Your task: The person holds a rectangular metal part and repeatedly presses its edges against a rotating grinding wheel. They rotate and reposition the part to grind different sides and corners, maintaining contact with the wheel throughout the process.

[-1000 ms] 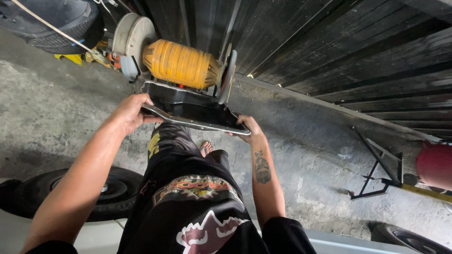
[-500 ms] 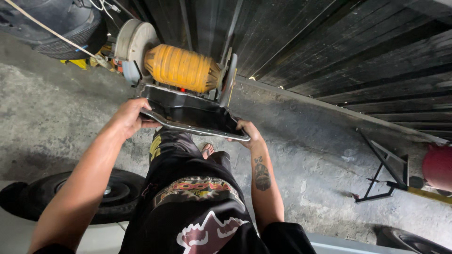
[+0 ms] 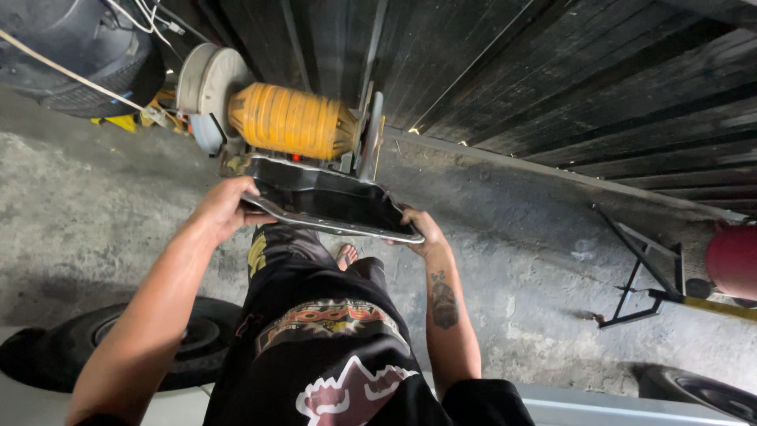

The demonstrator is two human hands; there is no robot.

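Note:
I hold a black metal pan [image 3: 335, 205] with a bright flanged rim out in front of me, roughly level, above the concrete floor. My left hand [image 3: 225, 207] grips its left edge. My right hand [image 3: 418, 231] grips its right corner, fingers under the rim. The pan's dark inside faces up. Just beyond it stands a machine with a yellow ribbed drum [image 3: 288, 120] and a pale round disc [image 3: 201, 79]. My black shorts and one sandalled foot [image 3: 345, 255] show below the pan.
A dark corrugated metal shutter [image 3: 552, 87] runs along the far side. A tyre [image 3: 118, 351] lies on the floor at lower left, another tyre [image 3: 702, 390] at lower right. A black metal stand [image 3: 639, 276] and a red round object [image 3: 733, 260] sit at right.
I have stepped a little closer to the yellow drum machine, still carrying the pan in both hands. The grip is unchanged.

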